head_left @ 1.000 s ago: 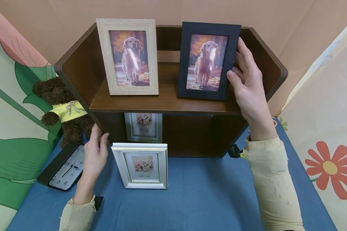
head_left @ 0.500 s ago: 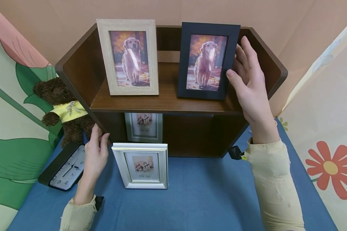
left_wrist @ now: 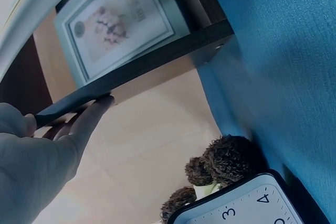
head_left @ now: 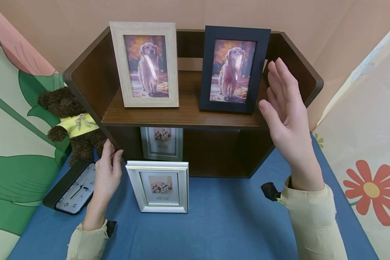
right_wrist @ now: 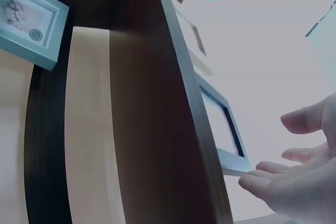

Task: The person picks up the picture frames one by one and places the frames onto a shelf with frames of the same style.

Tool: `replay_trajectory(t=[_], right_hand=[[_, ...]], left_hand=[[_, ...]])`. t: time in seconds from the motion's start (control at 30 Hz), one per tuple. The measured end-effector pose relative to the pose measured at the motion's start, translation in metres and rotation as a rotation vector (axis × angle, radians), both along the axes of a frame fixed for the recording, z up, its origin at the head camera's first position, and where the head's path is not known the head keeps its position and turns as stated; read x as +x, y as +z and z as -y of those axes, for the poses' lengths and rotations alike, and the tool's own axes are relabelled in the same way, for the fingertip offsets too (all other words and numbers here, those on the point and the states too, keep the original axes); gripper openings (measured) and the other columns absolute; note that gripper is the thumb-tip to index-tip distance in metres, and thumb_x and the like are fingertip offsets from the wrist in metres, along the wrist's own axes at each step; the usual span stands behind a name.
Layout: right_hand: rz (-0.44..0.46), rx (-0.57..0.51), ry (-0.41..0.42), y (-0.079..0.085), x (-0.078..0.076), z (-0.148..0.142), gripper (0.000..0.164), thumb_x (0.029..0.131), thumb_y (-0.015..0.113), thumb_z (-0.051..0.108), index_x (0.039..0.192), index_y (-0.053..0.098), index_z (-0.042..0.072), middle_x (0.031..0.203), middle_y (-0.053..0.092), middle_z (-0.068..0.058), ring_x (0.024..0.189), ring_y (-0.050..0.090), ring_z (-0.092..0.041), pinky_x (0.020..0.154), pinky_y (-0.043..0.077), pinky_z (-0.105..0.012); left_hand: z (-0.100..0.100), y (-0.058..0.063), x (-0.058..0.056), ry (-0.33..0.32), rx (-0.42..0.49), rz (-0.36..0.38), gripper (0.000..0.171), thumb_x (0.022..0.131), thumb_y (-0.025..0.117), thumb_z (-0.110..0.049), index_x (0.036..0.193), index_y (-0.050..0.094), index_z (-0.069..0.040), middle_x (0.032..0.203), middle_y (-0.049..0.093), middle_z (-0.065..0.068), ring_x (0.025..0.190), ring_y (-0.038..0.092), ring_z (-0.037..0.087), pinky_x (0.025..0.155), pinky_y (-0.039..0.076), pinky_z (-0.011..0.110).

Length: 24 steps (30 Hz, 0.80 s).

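Observation:
My left hand (head_left: 108,173) pinches the front edge of the left side panel of a dark brown wooden shelf (head_left: 185,121); in the left wrist view thumb and fingers lie on either side of that panel (left_wrist: 152,66). On the upper shelf stand a cream picture frame (head_left: 117,72) and, to its right, a dark blue picture frame (head_left: 228,105), both with a dog photo. My right hand (head_left: 289,115) is beside the dark blue frame, apart from it, fingers straight and holding nothing. A silver frame (head_left: 183,187) stands on the blue cloth; another silver-grey frame (head_left: 178,144) is in the lower compartment.
At the left a black-cased clock (head_left: 73,187) leans near my left wrist, and a brown teddy bear (head_left: 60,103) in a yellow top sits against the shelf's side. Blue cloth (head_left: 221,224) covers the table. A beige wall (head_left: 234,12) rises behind the shelf.
My right hand has let go of the dark blue frame's right edge and drawn back to the right and toward me, its fingers straightening. The frames and my left hand stay put.

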State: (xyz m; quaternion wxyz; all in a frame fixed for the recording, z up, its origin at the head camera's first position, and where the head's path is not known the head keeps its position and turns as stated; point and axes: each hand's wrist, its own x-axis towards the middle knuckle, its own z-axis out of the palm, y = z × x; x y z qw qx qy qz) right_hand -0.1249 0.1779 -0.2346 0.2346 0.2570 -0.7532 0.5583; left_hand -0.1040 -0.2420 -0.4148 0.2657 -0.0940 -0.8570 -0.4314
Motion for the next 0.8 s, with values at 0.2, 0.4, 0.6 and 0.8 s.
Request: replay_trajectory(t=[0.2, 0.4, 0.6, 0.8], right_hand=[[-0.028, 0.042, 0.000, -0.010, 0.021, 0.000, 0.065, 0.104, 0.056, -0.006, 0.165, 0.037, 0.004, 0.168, 0.040, -0.005, 0.157, 0.034, -0.027, 0.123, 0.032, -0.039], [-0.052, -0.004, 0.046, -0.026, 0.041, 0.005, 0.056, 0.102, 0.060, -0.008, 0.156, 0.045, -0.003, 0.163, 0.045, -0.016, 0.151, 0.043, -0.034, 0.120, 0.039, -0.038], [-0.062, -0.018, 0.011, -0.039, 0.053, 0.009, 0.052, 0.100, 0.062, -0.010, 0.150, 0.051, -0.007, 0.159, 0.051, -0.017, 0.143, 0.053, -0.034, 0.115, 0.045, -0.037], [-0.050, -0.060, 0.067, -0.050, 0.059, 0.012, 0.049, 0.101, 0.063, -0.008, 0.149, 0.051, -0.010, 0.159, 0.049, -0.021, 0.146, 0.049, -0.034, 0.117, 0.044, -0.037]], left_hand=[[0.000, 0.000, 0.000, 0.002, -0.003, 0.011, 0.058, 0.111, 0.048, 0.007, 0.166, 0.036, -0.008, 0.147, 0.059, 0.031, 0.119, 0.066, 0.052, 0.087, 0.049, 0.008], [0.000, 0.001, 0.001, 0.010, -0.005, 0.030, 0.059, 0.111, 0.049, 0.007, 0.166, 0.036, -0.009, 0.148, 0.059, 0.029, 0.125, 0.063, 0.051, 0.086, 0.054, 0.051], [0.000, 0.002, 0.001, 0.011, 0.007, 0.041, 0.059, 0.111, 0.049, 0.007, 0.166, 0.036, -0.010, 0.148, 0.059, 0.028, 0.126, 0.063, 0.050, 0.088, 0.055, 0.047], [-0.001, 0.002, 0.001, 0.009, 0.012, 0.051, 0.059, 0.111, 0.049, 0.006, 0.167, 0.036, -0.011, 0.149, 0.058, 0.027, 0.125, 0.063, 0.050, 0.087, 0.054, 0.054]])
